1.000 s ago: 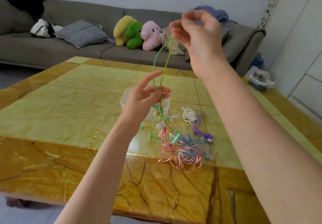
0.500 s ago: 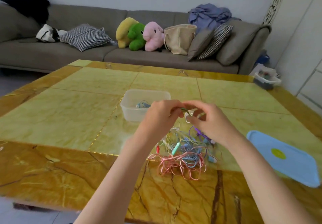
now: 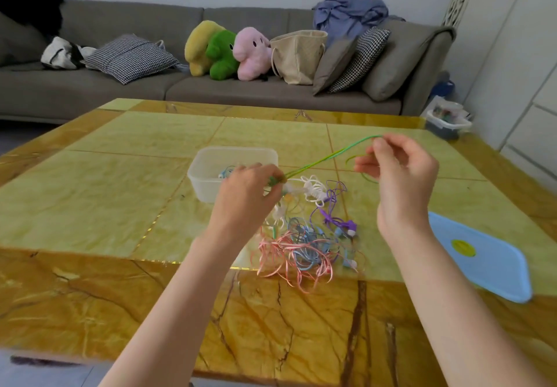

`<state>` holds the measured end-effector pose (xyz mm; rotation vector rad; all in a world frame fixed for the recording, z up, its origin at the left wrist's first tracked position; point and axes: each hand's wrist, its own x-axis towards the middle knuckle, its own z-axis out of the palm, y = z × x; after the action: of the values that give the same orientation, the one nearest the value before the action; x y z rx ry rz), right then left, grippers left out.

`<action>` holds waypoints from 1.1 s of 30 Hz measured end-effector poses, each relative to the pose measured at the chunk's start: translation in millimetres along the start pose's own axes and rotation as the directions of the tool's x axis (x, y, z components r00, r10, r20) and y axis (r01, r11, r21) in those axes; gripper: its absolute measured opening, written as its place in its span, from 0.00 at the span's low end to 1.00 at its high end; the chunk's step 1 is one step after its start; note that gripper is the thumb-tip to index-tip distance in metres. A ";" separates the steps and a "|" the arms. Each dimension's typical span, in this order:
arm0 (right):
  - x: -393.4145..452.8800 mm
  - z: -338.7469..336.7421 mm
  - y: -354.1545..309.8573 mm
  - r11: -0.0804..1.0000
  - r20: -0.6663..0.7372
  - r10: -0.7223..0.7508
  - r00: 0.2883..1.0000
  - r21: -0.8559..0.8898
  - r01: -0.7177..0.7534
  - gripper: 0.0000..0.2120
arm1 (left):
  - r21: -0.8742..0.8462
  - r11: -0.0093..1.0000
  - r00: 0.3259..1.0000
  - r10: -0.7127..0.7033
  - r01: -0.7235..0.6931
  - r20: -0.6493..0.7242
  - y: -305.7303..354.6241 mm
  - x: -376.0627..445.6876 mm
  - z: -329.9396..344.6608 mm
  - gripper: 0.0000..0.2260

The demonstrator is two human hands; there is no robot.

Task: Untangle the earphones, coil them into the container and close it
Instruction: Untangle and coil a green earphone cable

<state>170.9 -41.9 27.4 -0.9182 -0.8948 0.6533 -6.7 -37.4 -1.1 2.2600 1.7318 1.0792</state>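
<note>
Thin green-yellow earphone cable (image 3: 328, 155) is stretched taut between the hands, above the table. Left hand (image 3: 250, 188) pinches one end near the clear plastic container (image 3: 211, 172); right hand (image 3: 398, 169) pinches the other, farther right. Cable looks light, limp, snag-prone: best gripped near the ends and wound loosely. Remaining tangled earphones (image 3: 304, 236) lie nearer; blue lid (image 3: 488, 266) sits right.
</note>
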 end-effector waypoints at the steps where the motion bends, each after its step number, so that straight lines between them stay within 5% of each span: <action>1: 1.6 -1.4 -0.2 0.999 -0.046 0.009 0.999 0.047 -0.007 0.08 | -0.006 1.000 1.000 -0.012 0.012 -0.012 1.0 -0.5 -2.6 0.09; 5: -2.0 -0.3 4.3 0.995 -0.113 0.008 0.994 0.100 0.003 0.08 | 0.082 0.994 0.997 -0.077 0.074 0.029 -0.7 -3.6 -3.1 0.11; 11: -4.5 3.8 10.1 0.983 -0.138 0.106 0.985 0.161 -0.084 0.10 | -0.084 0.956 0.892 -0.229 0.282 0.389 -2.1 -0.5 -8.6 0.08; 15: 2.4 3.2 9.3 0.982 -0.180 0.127 0.975 0.161 -0.099 0.10 | -0.063 0.984 0.958 -0.145 0.165 0.249 1.2 1.3 -15.5 0.04; 17: 1.1 6.8 9.3 0.930 -0.102 0.289 0.952 0.265 -0.255 0.09 | -0.219 0.959 0.974 -0.141 0.179 0.179 2.7 1.7 -22.1 0.04; 20: -4.6 13.3 7.7 0.719 0.110 0.545 0.831 0.449 -0.531 0.12 | -0.635 0.701 0.946 -0.220 0.324 0.239 8.8 0.3 -28.6 0.11; 22: -6.0 14.5 4.4 0.602 0.221 0.575 0.788 0.538 -0.590 0.13 | -0.815 0.434 0.920 -0.257 0.385 0.298 13.4 1.3 -31.1 0.12; 24: -4.2 13.4 -0.1 0.563 0.270 0.532 0.802 0.595 -0.574 0.12 | -0.885 0.317 0.926 -0.271 0.342 0.261 13.3 3.7 -33.9 0.09; 27: -6.2 14.2 -2.5 0.579 0.315 0.493 0.811 0.577 -0.576 0.10 | -0.753 0.626 0.979 -0.150 0.202 0.138 8.6 4.4 -33.5 0.03; 29: -12.7 16.0 2.0 0.584 0.349 0.532 0.771 0.508 -0.633 0.09 | -0.481 0.864 0.971 -0.039 0.151 0.236 2.8 1.1 -21.1 0.07; 31: -18.1 18.3 5.3 0.559 0.380 0.563 0.734 0.479 -0.677 0.09 | -0.234 0.966 0.921 -0.012 0.112 0.390 -1.5 -4.9 -5.4 0.10; 33: -19.5 21.2 5.3 0.515 0.392 0.569 0.723 0.516 -0.684 0.09 | -0.199 0.977 0.931 0.002 0.076 0.364 -2.5 -5.8 -3.0 0.08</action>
<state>142.5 -46.7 22.2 -0.5349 -0.3816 1.6016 -11.1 -42.5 -2.8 2.1206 1.4330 0.7352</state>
